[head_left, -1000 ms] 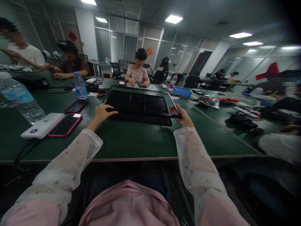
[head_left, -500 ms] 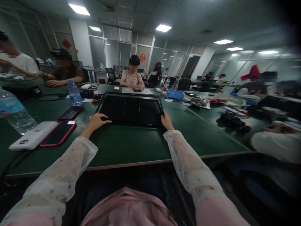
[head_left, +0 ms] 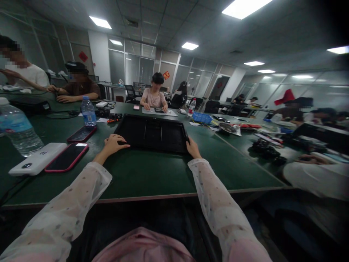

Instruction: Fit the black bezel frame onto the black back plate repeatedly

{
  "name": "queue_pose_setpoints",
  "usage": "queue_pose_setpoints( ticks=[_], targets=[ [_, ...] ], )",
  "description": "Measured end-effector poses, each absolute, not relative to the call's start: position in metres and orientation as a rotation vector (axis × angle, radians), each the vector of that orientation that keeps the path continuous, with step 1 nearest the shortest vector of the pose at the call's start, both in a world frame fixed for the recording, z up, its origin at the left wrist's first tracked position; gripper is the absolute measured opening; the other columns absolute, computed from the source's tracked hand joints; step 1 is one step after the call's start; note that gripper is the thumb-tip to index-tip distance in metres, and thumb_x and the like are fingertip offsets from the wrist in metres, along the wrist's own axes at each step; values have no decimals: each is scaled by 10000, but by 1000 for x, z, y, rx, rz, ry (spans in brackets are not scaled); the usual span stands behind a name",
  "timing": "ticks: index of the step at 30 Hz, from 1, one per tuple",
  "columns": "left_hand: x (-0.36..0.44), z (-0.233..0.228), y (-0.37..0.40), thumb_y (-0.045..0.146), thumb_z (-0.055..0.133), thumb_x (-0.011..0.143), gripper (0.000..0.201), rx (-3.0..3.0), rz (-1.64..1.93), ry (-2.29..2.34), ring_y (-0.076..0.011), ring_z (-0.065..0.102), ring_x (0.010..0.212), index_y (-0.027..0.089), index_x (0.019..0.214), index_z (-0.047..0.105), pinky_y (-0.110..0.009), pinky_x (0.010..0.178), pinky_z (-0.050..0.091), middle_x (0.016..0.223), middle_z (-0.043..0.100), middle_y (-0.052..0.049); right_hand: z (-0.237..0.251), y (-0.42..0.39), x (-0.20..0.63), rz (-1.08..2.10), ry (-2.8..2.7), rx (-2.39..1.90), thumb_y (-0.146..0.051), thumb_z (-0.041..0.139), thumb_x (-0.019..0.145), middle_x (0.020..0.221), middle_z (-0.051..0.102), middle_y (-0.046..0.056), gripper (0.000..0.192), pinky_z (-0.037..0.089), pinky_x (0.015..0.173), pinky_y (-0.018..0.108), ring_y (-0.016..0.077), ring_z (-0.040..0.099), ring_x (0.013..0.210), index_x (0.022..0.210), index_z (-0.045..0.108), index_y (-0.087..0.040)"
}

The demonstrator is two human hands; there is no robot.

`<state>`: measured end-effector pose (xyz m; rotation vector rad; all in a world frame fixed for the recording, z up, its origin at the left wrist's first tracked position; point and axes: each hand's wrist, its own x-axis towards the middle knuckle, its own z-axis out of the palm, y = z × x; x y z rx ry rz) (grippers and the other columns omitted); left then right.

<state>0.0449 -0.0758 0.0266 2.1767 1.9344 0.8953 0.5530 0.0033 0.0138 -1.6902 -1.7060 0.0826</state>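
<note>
A black rectangular tray [head_left: 131,133] with a raised rim lies before me on the green table. Thin upright lines frame a recessed part near its middle. My left hand [head_left: 113,143] holds the tray's near left corner, the thumb along the front edge and the other fingers bent at the side. At the near right corner my right hand [head_left: 193,147] is closed around the side rim, its fingertips partly hidden behind the edge.
On the left are a pink-edged phone [head_left: 67,157], another phone [head_left: 81,134], a white power bank [head_left: 38,158], a large bottle [head_left: 20,127] and a smaller bottle [head_left: 89,113]. A blue basket [head_left: 201,117] stands back right. A person [head_left: 154,95] sits opposite.
The view has tilted up a little, so the table and tray sit lower in it. Both my hands stay on the tray. The person opposite has moved their hands apart.
</note>
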Motion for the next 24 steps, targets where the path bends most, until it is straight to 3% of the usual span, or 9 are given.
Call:
queue_pose_setpoints(
  ticks=[8,12,14,16,19,21,24],
  targets=[
    [41,20,-70,608,838,836,355,2192,921,1870,-351,541,1353,270,947,852,-516,1124,393,1277,761,-77,14,0,552,69,-1712,-1777,-239,408,1010,1478,675,205,603,496,1188,508,341,645,1384,1577,534,-77],
    [45,22,-70,581,677,984,343,2166,886,1880,-334,550,1367,294,940,860,-547,1155,361,1284,770,-54,10,3,556,92,-1712,-1775,-245,421,994,1487,671,198,613,475,1208,534,347,643,1385,1573,545,-84],
    [45,22,-70,533,623,1025,334,2165,931,1954,-345,528,1406,299,1013,861,-574,1168,350,1375,737,-59,8,4,558,100,-1705,-1754,-255,435,987,1478,679,193,617,472,1211,542,346,634,1397,1570,552,-90],
    [41,20,-69,474,627,1024,336,2113,1052,2089,-350,516,1431,276,1204,830,-557,1170,378,1490,669,-92,6,4,559,107,-1694,-1731,-258,445,981,1485,676,185,615,475,1211,547,346,629,1403,1563,563,-98],
    [32,16,-64,387,609,1021,509,1919,1131,2258,-334,565,1404,145,1461,691,-464,1160,437,1525,625,-189,6,2,557,123,-1666,-1710,-258,455,972,1490,669,196,611,489,1197,557,357,633,1398,1544,582,-88],
    [27,14,-61,366,589,1024,539,1813,1057,2282,-324,615,1362,90,1482,661,-413,1146,458,1484,654,-213,6,1,555,129,-1642,-1697,-264,465,965,1468,682,205,607,498,1186,570,365,641,1385,1531,592,-85],
    [24,15,-58,375,583,1020,521,1744,958,2277,-323,674,1286,117,1461,685,-387,1079,507,1423,705,-188,7,-1,552,135,-1605,-1686,-287,482,969,1395,726,201,580,503,1175,579,366,669,1342,1507,616,-114]
  ],
)
